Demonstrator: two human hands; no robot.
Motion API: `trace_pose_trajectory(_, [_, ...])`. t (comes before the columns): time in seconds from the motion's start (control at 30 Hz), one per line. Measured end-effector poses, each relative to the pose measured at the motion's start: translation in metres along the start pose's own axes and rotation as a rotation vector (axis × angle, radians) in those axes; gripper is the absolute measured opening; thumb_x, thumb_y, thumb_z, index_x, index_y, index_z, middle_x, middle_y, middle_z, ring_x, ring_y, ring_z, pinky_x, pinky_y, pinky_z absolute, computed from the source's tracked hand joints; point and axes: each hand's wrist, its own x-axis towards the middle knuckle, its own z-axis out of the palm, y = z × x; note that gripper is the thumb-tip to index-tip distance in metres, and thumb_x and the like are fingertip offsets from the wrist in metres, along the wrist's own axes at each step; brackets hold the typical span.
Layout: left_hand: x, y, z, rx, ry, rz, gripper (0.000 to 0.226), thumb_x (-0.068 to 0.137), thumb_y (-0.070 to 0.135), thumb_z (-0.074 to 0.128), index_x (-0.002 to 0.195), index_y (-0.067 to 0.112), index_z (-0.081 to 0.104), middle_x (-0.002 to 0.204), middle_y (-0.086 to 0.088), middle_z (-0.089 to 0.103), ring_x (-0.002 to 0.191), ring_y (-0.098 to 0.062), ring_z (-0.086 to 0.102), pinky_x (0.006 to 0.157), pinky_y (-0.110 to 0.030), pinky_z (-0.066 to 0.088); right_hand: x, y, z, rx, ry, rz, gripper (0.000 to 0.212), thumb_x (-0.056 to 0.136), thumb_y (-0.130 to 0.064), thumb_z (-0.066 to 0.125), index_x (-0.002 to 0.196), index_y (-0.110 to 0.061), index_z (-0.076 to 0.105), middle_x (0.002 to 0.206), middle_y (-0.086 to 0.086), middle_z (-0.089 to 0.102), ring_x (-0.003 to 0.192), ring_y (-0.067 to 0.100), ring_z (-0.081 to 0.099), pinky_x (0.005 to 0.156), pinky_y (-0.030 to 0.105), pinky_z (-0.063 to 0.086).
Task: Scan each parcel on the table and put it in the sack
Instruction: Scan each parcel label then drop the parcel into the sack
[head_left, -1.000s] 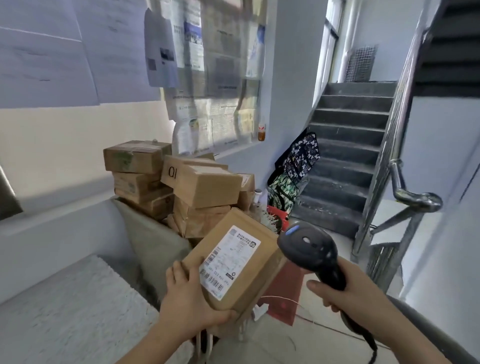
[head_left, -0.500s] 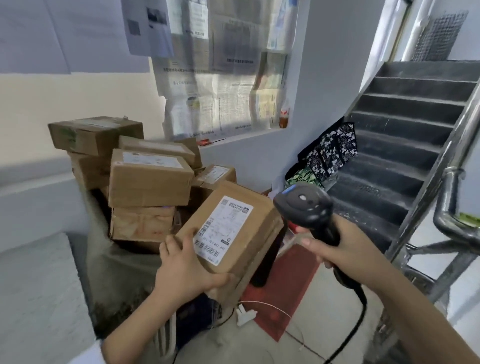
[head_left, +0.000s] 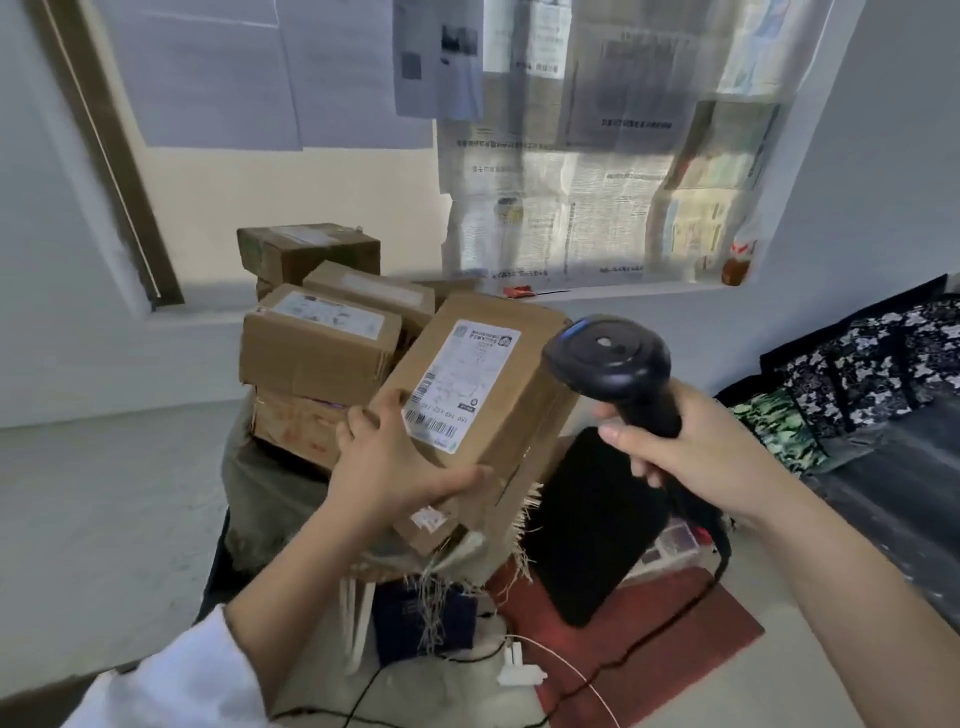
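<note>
Two hands fill the near middle of the view. The left hand (head_left: 395, 467) grips a brown cardboard parcel (head_left: 524, 364) by its near left corner, thumb along the near edge and fingers curled over the top, holding it tilted in the air with its white shipping label (head_left: 462, 384) facing up. Just right of the parcel, the right hand (head_left: 691, 447) is wrapped round the handle of a black barcode scanner (head_left: 608, 358), whose rounded head sits close beside the parcel's right edge. The scanner's black cable (head_left: 670, 631) trails down across a red mat (head_left: 691, 654) on the floor. Below the parcel lies the sack (head_left: 270, 499) — grey-green, with a frayed woven rim at its near right side. Several more cardboard parcels (head_left: 317, 353) are stacked to the left and farther back, by the sack's mouth; whether they sit inside it cannot be told. A white sleeve (head_left: 171, 686) covers the left forearm at the near left. On the far wall, newspapers (head_left: 597, 182) cover a window, and a small bottle (head_left: 737, 260) stands on the sill at the right. Patterned bags (head_left: 872, 364) lie at the far right.
</note>
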Motion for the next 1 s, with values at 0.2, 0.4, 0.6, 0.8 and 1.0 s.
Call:
trace_pose_trajectory(0.2, [0.060,0.062,-0.033,-0.073,0.036,-0.038,0.128,0.040,0.075,0.074,0.144,0.025,0.019,0.139,-0.014,0.035,0.130,-0.034,0.032,0.104,-0.049,0.038,0.083,0.017,-0.032,0.128,-0.003,-0.110,0.022,0.086,-0.019,0.064,0.106,-0.009,0.061,0.052,-0.014,0.060,0.048,0.003,0.053,0.049,0.019,0.046])
trace_pose_trajectory(0.4, [0.125,0.103,-0.022,-0.032,0.042,-0.098,0.116,0.047,0.069,0.078,0.139,0.019,0.029,0.134,-0.008,0.046,0.122,-0.029,0.044,0.100,-0.043,0.041,0.164,0.036,-0.044,0.137,-0.109,-0.181,0.011,0.086,-0.021,0.065,0.090,-0.014,0.057,0.056,-0.002,0.056,0.046,0.006,0.052,0.050,0.023,0.045])
trace_pose_trajectory(0.6, [0.172,0.106,0.006,0.047,0.039,-0.232,0.117,0.047,0.074,0.074,0.139,0.017,0.029,0.135,-0.008,0.046,0.121,-0.029,0.044,0.100,-0.045,0.042,0.231,0.071,-0.042,0.177,-0.239,-0.169,0.016,0.087,-0.021,0.064,0.097,-0.011,0.057,0.060,0.009,0.055,0.053,0.017,0.052,0.051,0.025,0.045])
trace_pose_trajectory(0.8, [0.205,0.117,0.023,0.112,0.060,-0.395,0.120,0.050,0.079,0.069,0.144,0.018,0.023,0.140,-0.010,0.042,0.124,-0.031,0.043,0.103,-0.047,0.039,0.292,0.099,-0.040,0.227,-0.391,-0.196,0.015,0.086,-0.021,0.065,0.097,-0.014,0.056,0.059,0.009,0.055,0.057,0.023,0.052,0.052,0.028,0.046])
trace_pose_trajectory(1.0, [0.227,0.120,0.037,0.140,0.028,-0.555,0.128,0.046,0.081,0.069,0.146,0.018,0.020,0.145,-0.013,0.035,0.129,-0.033,0.037,0.105,-0.047,0.036,0.332,0.122,-0.034,0.257,-0.512,-0.252,0.013,0.086,-0.022,0.066,0.095,-0.016,0.058,0.079,0.014,0.060,0.056,0.018,0.056,0.052,0.028,0.045])
